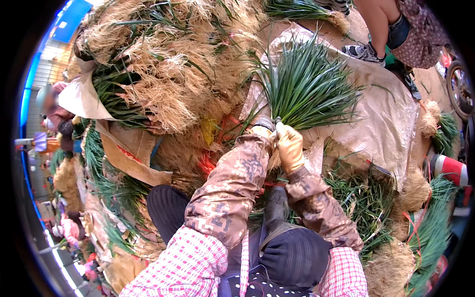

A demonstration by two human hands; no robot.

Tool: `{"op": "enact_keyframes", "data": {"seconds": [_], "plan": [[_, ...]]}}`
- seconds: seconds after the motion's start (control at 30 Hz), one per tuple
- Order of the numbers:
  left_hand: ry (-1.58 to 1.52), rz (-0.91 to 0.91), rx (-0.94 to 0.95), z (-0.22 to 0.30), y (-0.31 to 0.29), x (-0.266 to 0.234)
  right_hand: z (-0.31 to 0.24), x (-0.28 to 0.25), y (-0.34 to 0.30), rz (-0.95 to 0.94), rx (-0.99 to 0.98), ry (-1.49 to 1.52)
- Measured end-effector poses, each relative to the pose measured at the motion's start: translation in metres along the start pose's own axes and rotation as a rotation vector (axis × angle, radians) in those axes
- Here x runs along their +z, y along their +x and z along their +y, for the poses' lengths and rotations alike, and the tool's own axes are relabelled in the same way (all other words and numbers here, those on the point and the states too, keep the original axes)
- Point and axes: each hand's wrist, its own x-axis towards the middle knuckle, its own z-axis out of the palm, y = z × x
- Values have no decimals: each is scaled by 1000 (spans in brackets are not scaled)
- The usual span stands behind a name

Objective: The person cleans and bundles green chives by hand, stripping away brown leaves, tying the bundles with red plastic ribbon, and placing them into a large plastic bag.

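A large bundle of long green leafy plants fans out away from me, its leaf tips pointing to the far right. My left hand is closed around the narrow base of this bundle; most of its fingers are hidden. My right hand, in a yellowish glove, is closed right beside it at the same base, thumb up. Whatever it pinches there is too small or covered to make out. Under the bundle spreads a tan woven sheet. Camouflage sleeve covers are on both forearms.
A high heap of bundles with pale stringy roots rises at the left and far left. Cut green leaves lie by my right knee. More rooted bundles line the right side, near a wheel. Another person's leg stands at the far right.
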Motion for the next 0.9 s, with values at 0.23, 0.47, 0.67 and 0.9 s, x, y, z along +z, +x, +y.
{"op": "enact_keyframes", "data": {"seconds": [0.23, 0.47, 0.67, 0.9], "plan": [[95, 17, 38, 4, -11, -7, 1, 2, -20, -47, -43, 4], [167, -104, 41, 9, 17, -20, 10, 2, -45, -56, -94, -152], [179, -349, 63, 4, 31, -25, -4, -40, -21, -222, 100, 186], [237, 161, 109, 0, 27, -8, -56, -350, 66, 409, 81, -1076]]}}
